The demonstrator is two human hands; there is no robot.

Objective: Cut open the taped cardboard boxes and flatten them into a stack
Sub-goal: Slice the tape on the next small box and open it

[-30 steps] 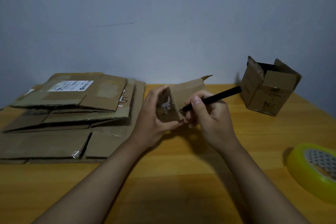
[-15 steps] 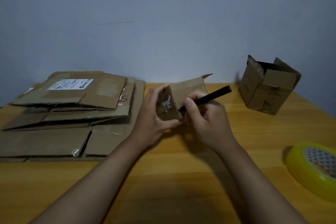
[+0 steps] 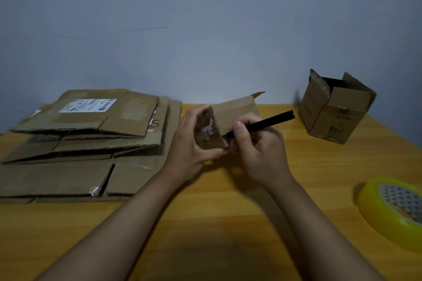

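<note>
My left hand (image 3: pixel 186 143) grips a small cardboard box (image 3: pixel 233 112) lying on its side at the table's middle, its taped end facing me. My right hand (image 3: pixel 260 146) holds a black cutter (image 3: pixel 262 124) like a pen, its tip at the right edge of that taped end. A stack of flattened cardboard boxes (image 3: pixel 86 139) lies to the left. A second small box (image 3: pixel 333 109) stands at the back right with its top flaps open.
A roll of yellow tape (image 3: pixel 392 210) lies at the right edge of the wooden table (image 3: pixel 217 223). A plain grey wall rises directly behind the table.
The cutter's tip has slid a little down the box's taped end, and its handle has dropped and drawn in from the far box. My left hand keeps its grip.
</note>
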